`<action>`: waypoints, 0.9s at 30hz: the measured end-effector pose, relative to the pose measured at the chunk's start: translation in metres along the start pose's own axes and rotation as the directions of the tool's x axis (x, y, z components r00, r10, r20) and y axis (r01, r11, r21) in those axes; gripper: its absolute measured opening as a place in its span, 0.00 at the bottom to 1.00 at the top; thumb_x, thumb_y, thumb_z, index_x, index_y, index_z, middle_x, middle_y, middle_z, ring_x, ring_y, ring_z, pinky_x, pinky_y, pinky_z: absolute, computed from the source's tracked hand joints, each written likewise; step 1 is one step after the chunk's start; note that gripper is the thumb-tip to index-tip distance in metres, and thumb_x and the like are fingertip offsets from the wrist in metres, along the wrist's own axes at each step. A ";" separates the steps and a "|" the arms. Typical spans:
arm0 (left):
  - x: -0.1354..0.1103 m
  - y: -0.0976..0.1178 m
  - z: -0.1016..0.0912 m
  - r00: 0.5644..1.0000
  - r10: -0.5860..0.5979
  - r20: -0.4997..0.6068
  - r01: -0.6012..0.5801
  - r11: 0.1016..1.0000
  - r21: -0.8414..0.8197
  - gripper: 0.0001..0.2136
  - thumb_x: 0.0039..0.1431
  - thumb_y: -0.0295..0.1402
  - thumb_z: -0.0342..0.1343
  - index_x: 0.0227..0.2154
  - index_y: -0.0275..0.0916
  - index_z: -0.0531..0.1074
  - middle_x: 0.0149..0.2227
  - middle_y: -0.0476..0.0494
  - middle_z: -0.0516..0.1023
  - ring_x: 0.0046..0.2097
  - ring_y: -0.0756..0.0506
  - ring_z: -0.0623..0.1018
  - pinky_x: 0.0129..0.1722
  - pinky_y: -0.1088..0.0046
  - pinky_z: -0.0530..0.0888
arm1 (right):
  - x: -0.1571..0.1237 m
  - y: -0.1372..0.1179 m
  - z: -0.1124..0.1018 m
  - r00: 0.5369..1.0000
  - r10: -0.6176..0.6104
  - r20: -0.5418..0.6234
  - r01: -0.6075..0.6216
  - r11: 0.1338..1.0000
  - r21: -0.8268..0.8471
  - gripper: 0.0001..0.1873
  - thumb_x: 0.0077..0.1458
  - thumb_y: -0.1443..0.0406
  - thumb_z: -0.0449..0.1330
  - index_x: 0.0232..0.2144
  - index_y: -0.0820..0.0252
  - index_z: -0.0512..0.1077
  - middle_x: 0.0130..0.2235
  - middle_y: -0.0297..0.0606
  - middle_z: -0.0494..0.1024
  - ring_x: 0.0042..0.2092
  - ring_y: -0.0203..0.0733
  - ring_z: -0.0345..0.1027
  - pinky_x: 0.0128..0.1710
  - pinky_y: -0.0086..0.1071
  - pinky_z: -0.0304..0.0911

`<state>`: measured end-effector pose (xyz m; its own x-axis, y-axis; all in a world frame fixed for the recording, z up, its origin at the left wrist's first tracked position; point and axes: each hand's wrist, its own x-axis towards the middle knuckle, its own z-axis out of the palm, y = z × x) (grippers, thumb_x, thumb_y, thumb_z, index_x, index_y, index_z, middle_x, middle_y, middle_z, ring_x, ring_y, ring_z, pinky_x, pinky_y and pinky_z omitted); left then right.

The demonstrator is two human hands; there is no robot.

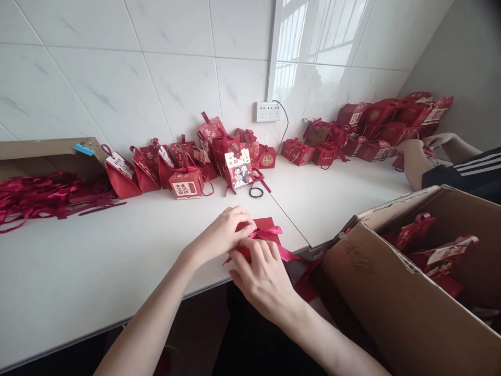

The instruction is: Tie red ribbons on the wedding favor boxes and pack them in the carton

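Observation:
Near the table's front edge lies a red gift box with a pink-red satin ribbon across its top. My left hand reaches over the box from the left, fingers curled and pinched at the ribbon's middle. From the front, my right hand bends over the box, its fingers closed at the same part of the ribbon. Loose ribbon ends stick out to the right of my hands. The fingertips are partly hidden, and so is most of the box. Behind them, a black hair tie rests on the white table.
Several red gift boxes stand along the tiled wall, with more stacked boxes at the far right. Ribbons are heaped at left by a cardboard box. An open carton stands at right. Another person's arm reaches in.

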<state>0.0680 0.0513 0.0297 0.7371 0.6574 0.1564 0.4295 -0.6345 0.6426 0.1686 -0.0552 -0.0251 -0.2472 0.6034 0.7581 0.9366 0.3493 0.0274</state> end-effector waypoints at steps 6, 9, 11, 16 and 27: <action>0.000 -0.005 0.001 0.999 -0.005 0.034 0.005 1.000 0.008 0.07 0.53 0.38 0.55 0.29 0.43 0.75 0.40 0.46 0.73 0.47 0.41 0.71 0.47 0.66 0.68 | -0.004 0.003 0.018 0.993 0.055 -0.108 -0.055 0.998 0.005 0.07 0.55 0.73 0.55 0.27 0.60 0.69 0.31 0.39 0.69 0.32 0.41 0.56 0.33 0.35 0.51; -0.001 -0.002 0.004 1.000 -0.016 0.017 0.016 1.000 0.003 0.06 0.53 0.37 0.55 0.28 0.43 0.75 0.39 0.46 0.73 0.45 0.42 0.72 0.44 0.67 0.69 | -0.004 0.005 0.017 0.984 0.067 -0.162 -0.052 0.994 0.097 0.07 0.56 0.73 0.56 0.28 0.60 0.69 0.30 0.36 0.70 0.32 0.39 0.57 0.34 0.34 0.52; -0.002 0.001 0.006 1.000 -0.024 0.007 0.024 1.000 -0.002 0.06 0.54 0.36 0.54 0.27 0.43 0.74 0.38 0.47 0.72 0.44 0.43 0.72 0.44 0.68 0.69 | -0.004 0.005 0.017 0.981 0.063 -0.185 -0.035 0.988 0.152 0.07 0.56 0.73 0.56 0.28 0.60 0.70 0.30 0.35 0.72 0.32 0.37 0.58 0.35 0.33 0.54; -0.003 0.002 0.012 1.000 -0.019 -0.020 0.019 1.000 -0.011 0.06 0.54 0.34 0.52 0.26 0.42 0.73 0.36 0.48 0.73 0.43 0.44 0.72 0.45 0.67 0.68 | -0.006 0.008 0.018 0.972 0.062 -0.225 -0.012 0.976 0.218 0.06 0.57 0.72 0.57 0.29 0.59 0.71 0.29 0.33 0.72 0.32 0.35 0.62 0.36 0.33 0.55; 0.001 -0.005 0.019 0.998 -0.009 -0.069 0.008 1.000 -0.023 0.05 0.52 0.32 0.53 0.24 0.42 0.73 0.33 0.48 0.73 0.42 0.45 0.73 0.41 0.71 0.70 | -0.008 0.015 0.013 0.972 0.014 -0.235 0.060 0.949 0.308 0.05 0.58 0.70 0.58 0.30 0.58 0.72 0.27 0.32 0.74 0.32 0.34 0.63 0.37 0.34 0.56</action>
<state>0.0763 0.0473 0.0130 0.6956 0.6896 0.2018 0.4227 -0.6198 0.6612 0.1816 -0.0454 -0.0389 -0.1685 0.4232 0.8902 0.7978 0.5890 -0.1290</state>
